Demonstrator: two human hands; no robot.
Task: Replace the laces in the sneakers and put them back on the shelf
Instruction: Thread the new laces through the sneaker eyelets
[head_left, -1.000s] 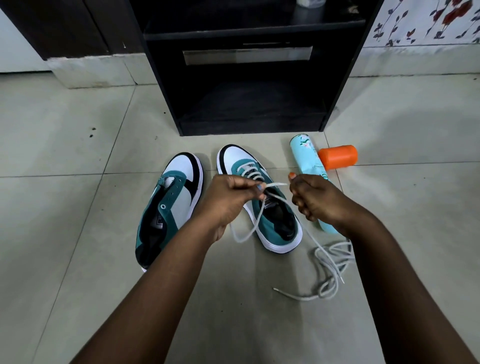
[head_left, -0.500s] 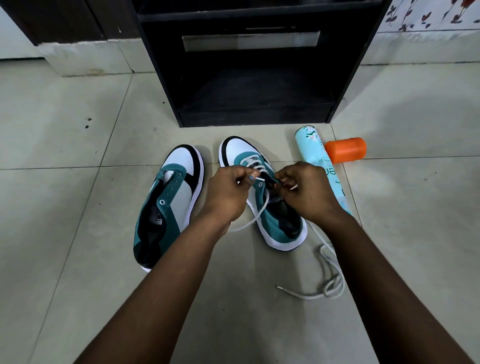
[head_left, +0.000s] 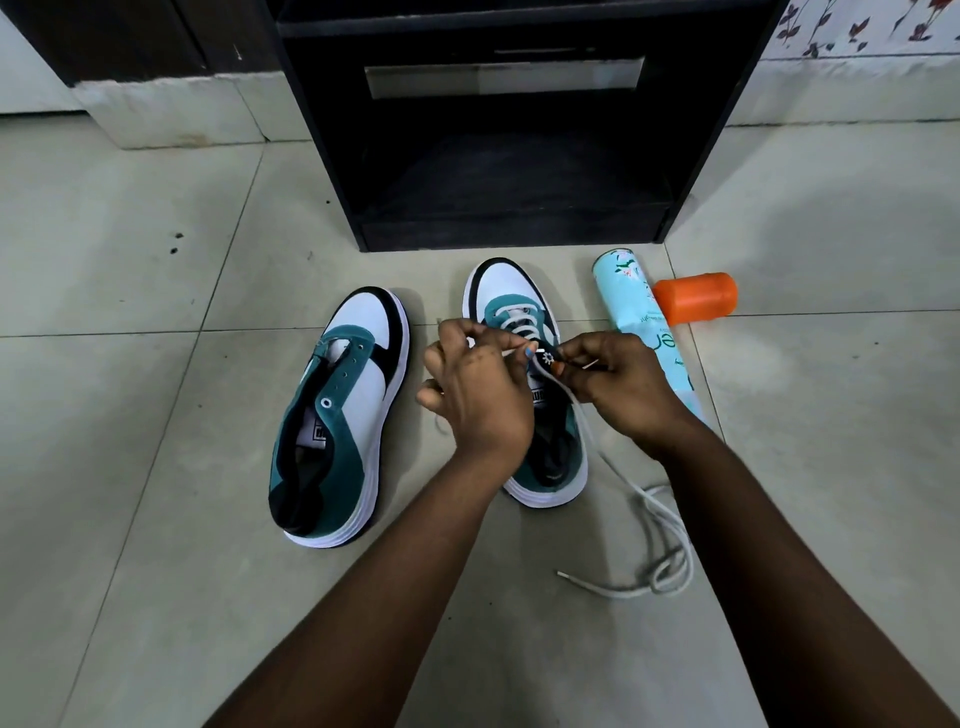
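While the right sneaker (head_left: 524, 374) is being laced on the floor (head_left: 130, 467), both hands are met over its eyelet rows, about midway along its length. The left hand (head_left: 475, 389) is curled, its thumb and forefinger pinched together on the tip of the white lace (head_left: 623, 483), which is pointed toward the right hand. The right hand (head_left: 618, 384) is curled too, its fingertips clamped on the teal eyelet flap directly opposite; between the two hands only a small gap is left, right above the sneaker's tongue.

The long axis of this sneaker runs away from the hands, toe toward the black shelf (head_left: 514, 228) and heel toward the wrists. Lace is seen crossed only in the rows beyond the hands, on the toe side; the rows on the wrist side appear still to be threaded, so the work is judged to proceed back toward the person. The slack is trailed from under the right hand, past that wrist on its outer side, into a loose coil with a free tip on the floor.

Outward of the left hand, just beside it, the left sneaker (head_left: 337, 415) lies without any lace, parallel to the first. The next eyelet is judged to lie nearer the right hand's fingertips, so the tip would be passed across to them.
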